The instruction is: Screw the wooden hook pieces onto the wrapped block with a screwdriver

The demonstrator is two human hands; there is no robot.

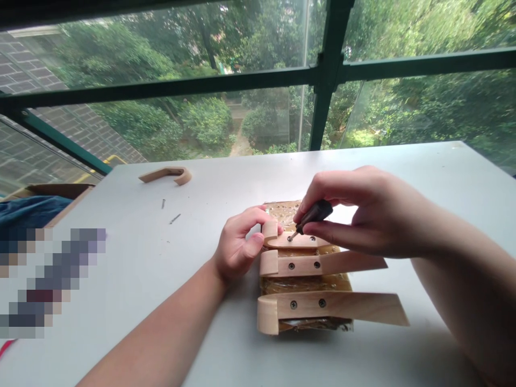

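Note:
A short screwdriver [316, 215] with a black handle is gripped in my right hand [363, 212], its tip on the left screw [289, 238] of the farthest wooden hook [300, 241]. My left hand [245, 242] is closed around the curled left end of that same hook. Below it, a second wooden hook [342, 263] and a third, nearest wooden hook [358, 307] lie across the board, each with two screws in it. All three rest on a tape-wrapped brown board [282, 211]. Part of the farthest hook is hidden behind my right hand.
On the white table [226, 188] a loose wooden hook [167, 173] lies at the far left. Two loose screws, one upper screw [163, 203] and one lower screw [174, 219], lie nearer. A cardboard box [60, 189] with dark cloth stands at the left edge. Green-framed windows rise behind the table.

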